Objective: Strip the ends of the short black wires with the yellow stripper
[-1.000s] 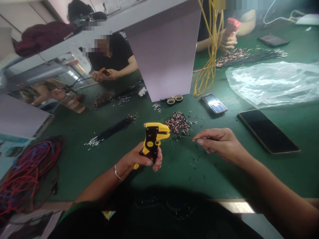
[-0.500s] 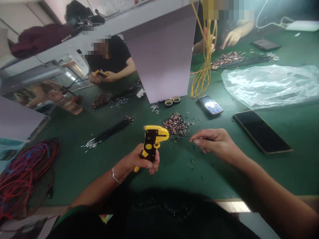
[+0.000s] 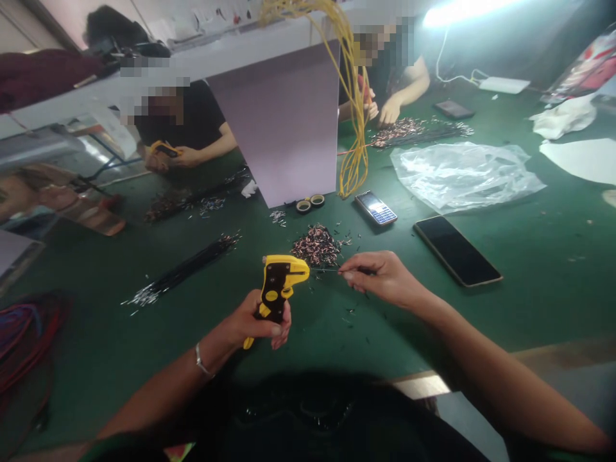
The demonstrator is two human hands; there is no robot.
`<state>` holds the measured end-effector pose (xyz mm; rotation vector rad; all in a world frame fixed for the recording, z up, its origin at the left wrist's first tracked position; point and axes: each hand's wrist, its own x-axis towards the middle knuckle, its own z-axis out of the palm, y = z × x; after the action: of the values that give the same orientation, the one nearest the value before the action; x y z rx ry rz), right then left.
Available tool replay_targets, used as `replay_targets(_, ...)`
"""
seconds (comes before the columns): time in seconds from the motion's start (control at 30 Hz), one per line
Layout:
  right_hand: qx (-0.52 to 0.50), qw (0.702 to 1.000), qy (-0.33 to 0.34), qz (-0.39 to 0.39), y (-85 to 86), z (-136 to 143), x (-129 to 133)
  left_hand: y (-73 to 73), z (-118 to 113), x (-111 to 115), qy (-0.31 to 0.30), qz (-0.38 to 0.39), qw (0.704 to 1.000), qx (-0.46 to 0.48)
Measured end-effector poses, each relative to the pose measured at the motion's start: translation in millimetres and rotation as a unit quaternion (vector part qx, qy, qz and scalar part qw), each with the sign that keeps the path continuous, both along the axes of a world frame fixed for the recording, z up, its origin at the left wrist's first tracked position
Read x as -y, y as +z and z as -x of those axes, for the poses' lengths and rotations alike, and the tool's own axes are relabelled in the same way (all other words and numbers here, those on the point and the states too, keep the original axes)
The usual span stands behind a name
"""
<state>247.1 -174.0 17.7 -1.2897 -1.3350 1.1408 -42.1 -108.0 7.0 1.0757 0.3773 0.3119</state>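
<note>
My left hand (image 3: 267, 324) is wrapped round the handle of a yellow and black wire stripper (image 3: 276, 289), its jaws pointing right. A thin wire (image 3: 325, 269) runs between the stripper's jaws and my right hand (image 3: 378, 276), which pinches it between thumb and fingers. Whether the jaws grip the wire end is too small to tell. Just behind the wire lies a pile of short black and copper offcuts (image 3: 316, 245). A bundle of black wires (image 3: 187, 266) with silvery ends rests on the green table to the left.
Right of the pile lie a keypad phone (image 3: 376, 208), a large dark phone (image 3: 457, 250) and a clear plastic bag (image 3: 462, 176). Two tape rolls (image 3: 310, 203) sit by a pale upright panel (image 3: 283, 122). Yellow cables (image 3: 353, 160) hang beside it. Red cables (image 3: 29, 346) lie left. Co-workers sit opposite.
The camera view has swung right, so the scene sits further left. Both hands keep their holds on the stripper and the wire, and the visible wire between them looks shorter.
</note>
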Motion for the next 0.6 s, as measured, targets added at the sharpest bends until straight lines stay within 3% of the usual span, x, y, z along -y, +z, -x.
replay_targets(0.27,0.061,0.998,0.004,-0.028,-1.8,0,0,1.9,-5,10,0.007,0.038,0.999,-0.022)
replay_targets(0.43,0.076,0.997,0.002,-0.031,-6.1,0,0,2.7,-6,8,0.048,0.066,0.996,-0.026)
replay_targets(0.6,0.091,0.995,-0.022,-0.021,-9.8,-4,-3,2.8,-4,3,-0.026,0.06,0.998,-0.014)
